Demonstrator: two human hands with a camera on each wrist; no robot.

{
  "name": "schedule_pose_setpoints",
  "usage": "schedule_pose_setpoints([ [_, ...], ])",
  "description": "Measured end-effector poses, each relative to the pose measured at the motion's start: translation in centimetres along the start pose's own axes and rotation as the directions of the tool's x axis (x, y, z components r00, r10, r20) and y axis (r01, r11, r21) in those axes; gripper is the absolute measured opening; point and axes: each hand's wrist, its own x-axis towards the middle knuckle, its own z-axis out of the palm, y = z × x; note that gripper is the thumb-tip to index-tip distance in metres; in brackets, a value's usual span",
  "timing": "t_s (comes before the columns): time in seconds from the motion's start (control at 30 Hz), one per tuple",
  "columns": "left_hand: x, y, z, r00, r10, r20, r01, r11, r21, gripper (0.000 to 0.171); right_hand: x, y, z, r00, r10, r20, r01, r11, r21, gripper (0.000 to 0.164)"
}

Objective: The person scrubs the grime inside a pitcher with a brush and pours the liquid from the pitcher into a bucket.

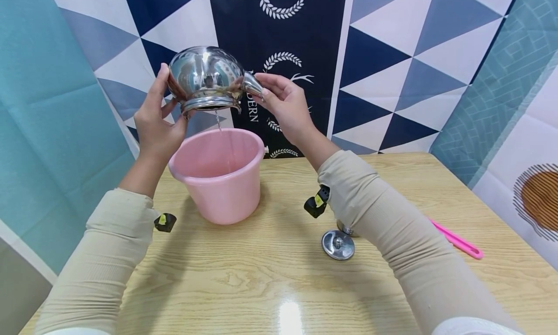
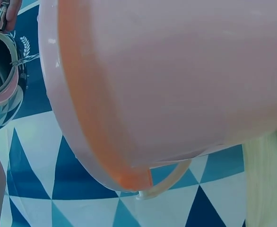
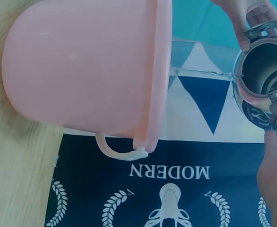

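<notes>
A shiny steel teapot [image 1: 205, 73] is tipped mouth-down above a pink bucket [image 1: 226, 194] on the table. A thin stream of water [image 1: 217, 119] runs from its mouth into the bucket. My left hand [image 1: 158, 124] grips the teapot's left side, fingers up along the body and thumb near the rim. With thumb and fingers, my right hand [image 1: 285, 102] pinches the tapered metal part on the teapot's right. In the right wrist view, the teapot's dark inside shows beside the bucket [image 3: 82, 66], with both hands on it.
A round steel lid [image 1: 337, 245] lies on the wooden table [image 1: 244, 277]. Behind it, a small metal object [image 1: 346, 228] is partly hidden by my right sleeve. A pink handle [image 1: 459, 242] lies farther right. A patterned cloth wall [image 1: 392, 73] stands behind the table.
</notes>
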Motion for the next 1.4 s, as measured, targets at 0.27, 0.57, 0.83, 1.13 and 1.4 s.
schedule_pose_setpoints([
  [0.27, 0.2, 0.0, 0.0, 0.997, 0.075, -0.017, -0.074, 0.997, 0.033, 0.059, 0.3, -0.6, -0.5, 0.997, 0.048, 0.052, -0.046, 0.998, -0.046, 0.036],
  [0.57, 0.0, -0.2, 0.2, 0.981, 0.190, -0.020, -0.188, 0.979, 0.075, 0.055, 0.2, -0.6, -0.8, 0.990, 0.098, 0.098, -0.097, 0.995, -0.010, 0.039],
  [0.83, -0.5, -0.7, 0.2, 0.974, 0.228, -0.017, -0.226, 0.971, 0.083, 0.054, 0.2, -0.3, -1.1, 0.991, 0.086, 0.105, -0.080, 0.995, -0.063, 0.042],
  [1.13, -1.0, -1.3, 0.3, 0.942, 0.337, 0.010, -0.336, 0.935, 0.114, 0.055, -0.3, 0.6, -1.4, 0.992, 0.096, 0.085, -0.091, 0.994, -0.058, 0.041],
  [1.4, -1.9, -2.1, 0.4, 0.888, 0.458, 0.045, -0.458, 0.873, 0.168, 0.068, -1.3, 1.5, -1.9, 0.992, 0.093, 0.089, -0.087, 0.993, -0.074, 0.039],
])
